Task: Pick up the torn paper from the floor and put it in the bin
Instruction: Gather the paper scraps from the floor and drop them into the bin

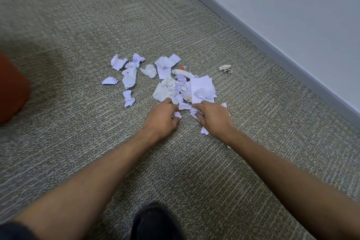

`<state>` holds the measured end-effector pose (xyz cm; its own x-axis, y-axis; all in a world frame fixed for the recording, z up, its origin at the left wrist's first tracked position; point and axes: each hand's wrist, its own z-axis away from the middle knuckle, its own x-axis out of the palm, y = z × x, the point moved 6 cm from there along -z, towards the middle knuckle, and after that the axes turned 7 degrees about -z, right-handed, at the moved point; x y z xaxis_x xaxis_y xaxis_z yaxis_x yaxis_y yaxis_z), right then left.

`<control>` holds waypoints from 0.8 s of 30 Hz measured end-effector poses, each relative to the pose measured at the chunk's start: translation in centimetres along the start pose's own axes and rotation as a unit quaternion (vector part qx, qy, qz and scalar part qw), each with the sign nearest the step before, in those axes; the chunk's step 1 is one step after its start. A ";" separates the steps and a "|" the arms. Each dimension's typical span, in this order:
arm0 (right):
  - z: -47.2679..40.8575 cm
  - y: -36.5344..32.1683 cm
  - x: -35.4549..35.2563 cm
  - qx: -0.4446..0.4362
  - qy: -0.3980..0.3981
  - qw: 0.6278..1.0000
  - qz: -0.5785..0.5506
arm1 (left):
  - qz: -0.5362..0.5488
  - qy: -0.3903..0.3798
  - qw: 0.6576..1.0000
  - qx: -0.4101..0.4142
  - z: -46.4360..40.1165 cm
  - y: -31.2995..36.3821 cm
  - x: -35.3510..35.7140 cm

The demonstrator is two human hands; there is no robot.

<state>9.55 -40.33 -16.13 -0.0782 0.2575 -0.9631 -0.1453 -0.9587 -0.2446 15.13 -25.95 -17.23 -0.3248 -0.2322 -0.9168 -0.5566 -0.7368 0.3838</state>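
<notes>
Both hands' fingers, left hand (162,118) and right hand (213,117), are closing on white torn paper scraps (184,106); sweeping the pile beyond the fingertips inward should help.

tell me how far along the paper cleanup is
Early on. Nothing visibly binned, and no bin clearly in view. In hand: the left hand is closed on a small scrap, and the right hand is gathering pieces at the near edge of the main pile. Left: that pile, the scattered scraps to its left, and a stray crumpled wad near the wall.
</notes>
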 end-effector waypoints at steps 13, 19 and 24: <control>-0.3 4.0 -2.4 0.031 0.087 0.985 -0.144 | -0.051 -0.019 0.995 0.081 -0.9 2.4 -0.1; -2.2 3.8 -2.1 0.032 0.012 0.988 -0.148 | -0.043 -0.033 0.994 0.095 -2.0 2.5 0.6; -3.8 3.6 -2.0 0.025 0.013 0.994 -0.102 | 0.009 -0.020 0.998 0.053 -3.0 1.9 1.0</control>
<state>12.92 -44.72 -15.48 -0.0164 0.4421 -0.8968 -0.2036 -0.8796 -0.4300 16.09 -29.45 -17.75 -0.3654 -0.2180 -0.9050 -0.6270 -0.6610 0.4124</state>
